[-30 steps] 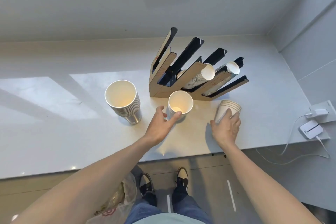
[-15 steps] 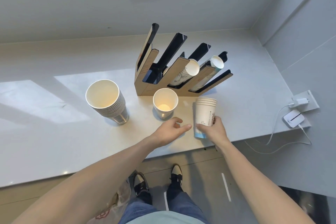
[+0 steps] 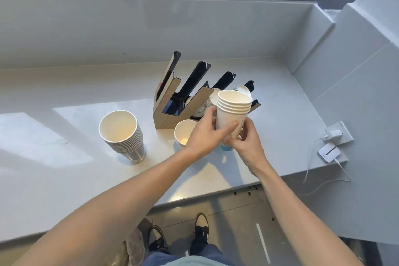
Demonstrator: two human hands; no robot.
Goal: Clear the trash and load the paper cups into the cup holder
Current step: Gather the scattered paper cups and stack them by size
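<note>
Holding a small stack of cups above the desk, both hands, left and right, wrap around it; next, tilting it into a free slot of the cup holder seems needed.

At your far right, a white charger sits in the wall socket; a small white device lies just nearer.

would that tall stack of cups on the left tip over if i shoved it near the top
Probably yes: the tall stack stands on a narrow base and widens toward the rim. It is likely light, being thin paper cups. A push near the base would more likely slide it on the smooth counter.
</note>
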